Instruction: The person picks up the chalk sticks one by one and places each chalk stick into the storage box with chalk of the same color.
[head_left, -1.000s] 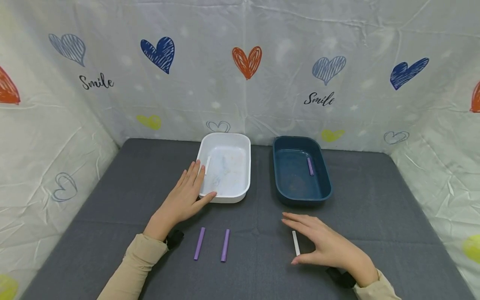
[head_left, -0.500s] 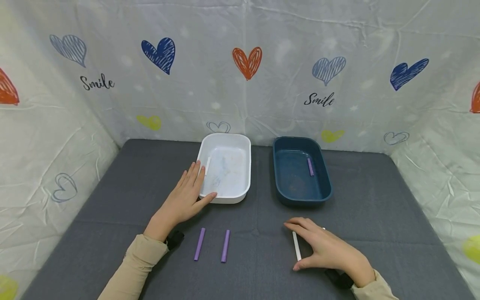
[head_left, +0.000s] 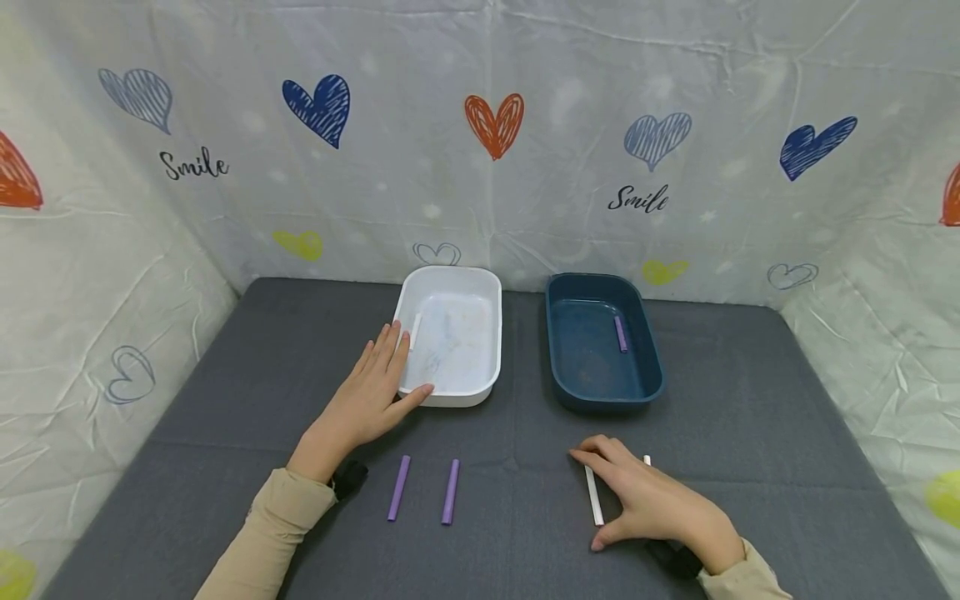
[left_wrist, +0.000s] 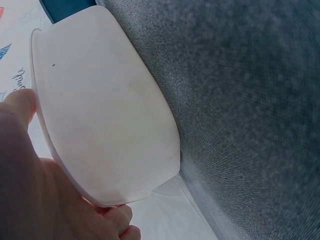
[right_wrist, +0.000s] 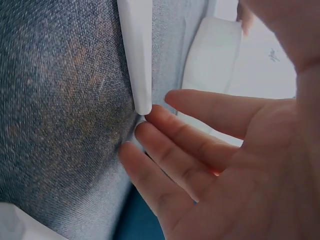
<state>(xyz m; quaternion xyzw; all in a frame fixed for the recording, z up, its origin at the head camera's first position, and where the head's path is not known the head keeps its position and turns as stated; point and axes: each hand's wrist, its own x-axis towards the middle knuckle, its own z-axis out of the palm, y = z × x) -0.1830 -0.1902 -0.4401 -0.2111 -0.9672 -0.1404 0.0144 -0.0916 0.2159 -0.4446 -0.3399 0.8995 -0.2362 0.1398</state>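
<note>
In the head view my left hand [head_left: 365, 392] lies with straight fingers on the left rim of a white tray [head_left: 491, 333]. The left wrist view shows that hand [left_wrist: 65, 200] at the tray's rim, over its outer wall [left_wrist: 110, 110]. My right hand [head_left: 648, 500] arches over a white chalk stick [head_left: 594, 496] on the cloth. Its fingertips are at the chalk's far end; the thumb sits just off the near end. In the right wrist view the fingers [right_wrist: 175, 160] are at the tip of that chalk [right_wrist: 137, 55]. Another white chalk stick [head_left: 647, 459] is mostly hidden behind the right hand.
Two purple chalk sticks, the left one [head_left: 399, 488] and the right one [head_left: 450, 492], lie before the white tray. A dark blue tray [head_left: 600, 398] holds a purple chalk stick [head_left: 621, 334]. A white chalk stick [head_left: 416, 331] lies inside the white tray. A heart-printed curtain [head_left: 555, 192] hangs behind.
My right hand has come slightly nearer and lower over the white chalk, its fingers bending more. The second white chalk's end has come into sight behind it. The left hand has stayed put.
</note>
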